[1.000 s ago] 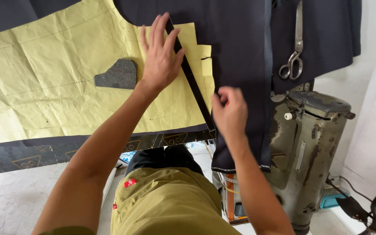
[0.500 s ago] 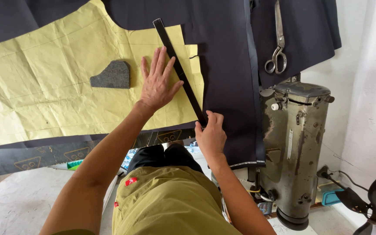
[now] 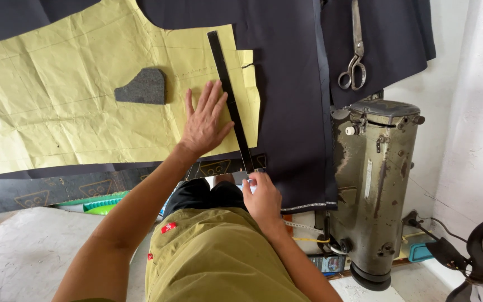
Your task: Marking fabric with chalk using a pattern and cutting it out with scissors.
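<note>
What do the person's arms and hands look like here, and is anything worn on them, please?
Both arms are bare down to the hands, with no sleeves, gloves or watch in view. The left hand and the right hand show no rings that I can make out. Lower down, the person wears an olive garment with a small red tag.
</note>
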